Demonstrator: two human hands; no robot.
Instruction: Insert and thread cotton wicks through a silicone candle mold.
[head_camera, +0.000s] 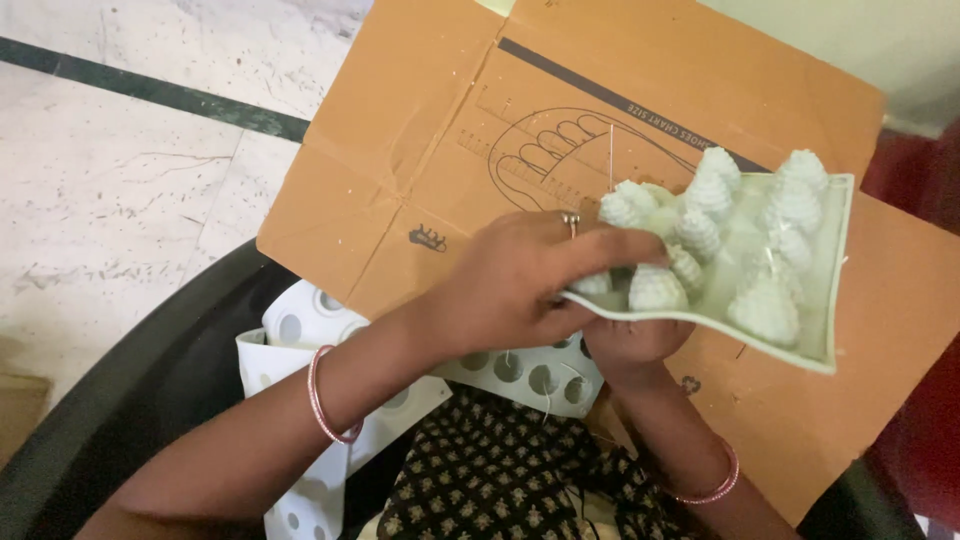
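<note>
A pale green flexible mould (830, 300) with several cone-shaped ribbed cavities is held turned over above a flattened brown cardboard sheet (400, 150). My left hand (520, 280) grips the mould's near left edge, with the thumb under it and the fingers over the bumps. A ring sits on one finger. My right hand (630, 345) supports the mould from beneath and is mostly hidden by it. A thin white wick (611, 160) sticks up from one cavity. Both wrists wear pink bangles.
White moulds with round holes (300, 330) lie on my lap, over a dark patterned garment (500, 480). A black curved rim (150, 370) surrounds them. White marble floor with a dark stripe (150, 95) lies at the left. A dark red surface (910, 170) is at the right.
</note>
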